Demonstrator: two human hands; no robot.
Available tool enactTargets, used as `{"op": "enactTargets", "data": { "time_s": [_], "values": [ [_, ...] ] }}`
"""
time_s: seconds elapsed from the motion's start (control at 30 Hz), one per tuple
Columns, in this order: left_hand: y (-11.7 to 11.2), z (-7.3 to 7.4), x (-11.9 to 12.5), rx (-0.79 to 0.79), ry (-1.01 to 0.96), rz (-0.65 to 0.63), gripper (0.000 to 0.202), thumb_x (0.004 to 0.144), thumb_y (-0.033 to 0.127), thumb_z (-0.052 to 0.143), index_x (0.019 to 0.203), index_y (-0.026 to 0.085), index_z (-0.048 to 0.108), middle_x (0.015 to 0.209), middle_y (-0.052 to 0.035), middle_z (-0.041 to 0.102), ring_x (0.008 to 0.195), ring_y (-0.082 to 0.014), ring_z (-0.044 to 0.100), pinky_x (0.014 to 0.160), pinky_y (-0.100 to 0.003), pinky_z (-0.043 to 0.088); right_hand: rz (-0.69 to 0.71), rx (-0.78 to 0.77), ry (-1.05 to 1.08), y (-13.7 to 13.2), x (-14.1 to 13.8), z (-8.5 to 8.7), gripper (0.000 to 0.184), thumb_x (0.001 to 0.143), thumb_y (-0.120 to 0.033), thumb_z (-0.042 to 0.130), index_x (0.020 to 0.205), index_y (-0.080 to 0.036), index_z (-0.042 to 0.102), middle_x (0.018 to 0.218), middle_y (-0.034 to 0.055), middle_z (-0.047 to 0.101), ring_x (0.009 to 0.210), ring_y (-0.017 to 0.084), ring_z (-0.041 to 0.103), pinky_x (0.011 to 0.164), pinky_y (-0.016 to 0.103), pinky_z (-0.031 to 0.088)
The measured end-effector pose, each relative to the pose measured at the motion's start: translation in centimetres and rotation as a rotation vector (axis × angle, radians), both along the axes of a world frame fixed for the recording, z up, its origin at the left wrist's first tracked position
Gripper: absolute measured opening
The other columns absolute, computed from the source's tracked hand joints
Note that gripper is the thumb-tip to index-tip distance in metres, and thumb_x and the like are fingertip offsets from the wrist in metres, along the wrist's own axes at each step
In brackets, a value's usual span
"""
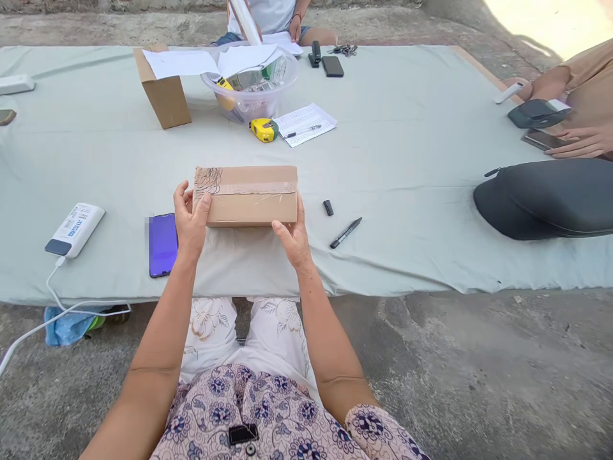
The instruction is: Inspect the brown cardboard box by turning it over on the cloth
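A small taped cardboard box lies on the pale green cloth, with a dark drawing or print at its left end. My left hand grips that end, and my right hand holds its near right edge. The box's underside is hidden. A purple-screened phone lies just left of my left hand. To the right of my right hand are a black marker and its cap, both apart from the box.
A white power bank trails a cable over the cloth's front edge. At the back stand a cardboard box, a clear plastic tub and a yellow tape measure. Co-workers sit beyond and to the right; a dark bag lies right.
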State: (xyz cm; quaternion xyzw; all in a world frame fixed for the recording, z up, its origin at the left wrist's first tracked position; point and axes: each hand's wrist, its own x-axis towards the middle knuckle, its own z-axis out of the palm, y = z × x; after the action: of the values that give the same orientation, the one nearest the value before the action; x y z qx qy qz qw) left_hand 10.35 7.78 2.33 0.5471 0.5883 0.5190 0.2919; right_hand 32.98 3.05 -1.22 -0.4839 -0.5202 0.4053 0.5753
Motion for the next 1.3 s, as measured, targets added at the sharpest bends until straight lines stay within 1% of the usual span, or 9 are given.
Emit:
{"op": "enactTargets", "data": {
  "time_s": [0.17,0.33,0.5,0.6,0.77,0.87,0.97,1.17,1.3],
  "values": [
    [-2.1,-2.1,2.1,0.04,-0.039,0.134,0.073,0.093,0.061,0.055,0.149,0.024,0.024,0.14,-0.0173,0.052,0.128,-0.0252,0.062,0.108,-0.039,0.051,-0.038,0.01,-0.011,0.5,-0.6,0.3,0.088,0.087,-0.065,0.056,0.158,-0.028,0.021,0.165,0.0104,0.038,0.149,0.024,0.044,0.125,0.049,0.038],
    [-3.0,-2.2,4.3,0.063,-0.025,0.127,0.1,0.084,0.055,0.072,0.155,0.028,0.007,0.165,-0.0196,0.026,0.154,-0.0256,0.036,0.124,-0.042,0.035,-0.132,-0.026,-0.035,1.3,-1.3,0.9,0.082,0.088,-0.061,0.052,0.157,-0.027,0.024,0.158,0.0117,0.046,0.146,0.025,0.047,0.121,0.049,0.044],
    [-3.0,-2.0,5.8,0.044,0.033,0.181,0.115,0.079,0.047,0.08,0.155,0.03,-0.005,0.17,-0.0189,0.01,0.16,-0.0263,0.02,0.129,-0.048,0.026,-0.208,-0.031,-0.09,1.5,-2.2,0.9,0.076,0.092,-0.061,0.045,0.155,-0.026,0.023,0.156,0.0129,0.046,0.145,0.024,0.048,0.12,0.048,0.045],
    [-2.9,-2.2,6.5,0.023,0.037,0.205,0.122,0.076,0.045,0.083,0.155,0.031,-0.009,0.17,-0.0196,0.007,0.161,-0.0296,0.014,0.13,-0.052,0.025,-0.274,-0.062,-0.089,1.0,-3.0,1.0,0.079,0.089,-0.061,0.054,0.153,-0.026,0.023,0.155,0.0148,0.046,0.143,0.027,0.05,0.118,0.051,0.046],
    [-3.0,-2.1,7.5,-0.01,0.066,0.248,0.134,0.069,0.047,0.089,0.155,0.029,-0.011,0.17,-0.0209,0.002,0.161,-0.0338,0.012,0.13,-0.053,0.025,-0.433,-0.157,-0.094,0.9,-4.6,1.3,0.099,0.077,-0.062,0.073,0.15,-0.024,0.018,0.154,0.0205,0.042,0.142,0.033,0.05,0.118,0.057,0.044],
    [-3.1,-1.9,7.6,-0.017,0.086,0.26,0.131,0.07,0.05,0.088,0.156,0.027,-0.008,0.169,-0.022,0.006,0.161,-0.0347,0.012,0.128,-0.054,0.027,-0.441,-0.142,-0.082,1.2,-5.0,1.1,0.095,0.081,-0.062,0.068,0.151,-0.025,0.015,0.154,0.0209,0.04,0.143,0.032,0.048,0.117,0.058,0.043],
    [-2.9,-2.3,7.2,0.007,0.121,0.253,0.119,0.075,0.055,0.082,0.156,0.026,0.0,0.167,-0.0211,0.017,0.159,-0.0314,0.021,0.127,-0.051,0.03,-0.429,-0.114,-0.112,1.3,-4.7,0.6,0.086,0.086,-0.064,0.061,0.15,-0.027,0.018,0.152,0.0183,0.043,0.142,0.031,0.049,0.117,0.057,0.043],
    [-2.4,-4.2,5.3,0.051,0.119,0.227,0.081,0.09,0.058,0.063,0.152,0.024,0.024,0.155,-0.0166,0.042,0.15,-0.0229,0.04,0.123,-0.04,0.036,-0.389,-0.05,-0.24,1.1,-3.3,-1.0,0.066,0.098,-0.063,0.034,0.153,-0.028,0.024,0.15,0.0145,0.049,0.141,0.024,0.052,0.116,0.051,0.045],
    [-2.2,-5.6,3.8,0.022,0.097,0.199,0.06,0.096,0.051,0.056,0.145,0.024,0.037,0.147,-0.0136,0.051,0.14,-0.0202,0.05,0.116,-0.037,0.043,-0.358,-0.085,-0.21,0.8,-2.1,-2.3,0.062,0.096,-0.061,0.036,0.149,-0.028,0.035,0.146,0.0133,0.055,0.138,0.024,0.054,0.118,0.052,0.042]
  ]
}}
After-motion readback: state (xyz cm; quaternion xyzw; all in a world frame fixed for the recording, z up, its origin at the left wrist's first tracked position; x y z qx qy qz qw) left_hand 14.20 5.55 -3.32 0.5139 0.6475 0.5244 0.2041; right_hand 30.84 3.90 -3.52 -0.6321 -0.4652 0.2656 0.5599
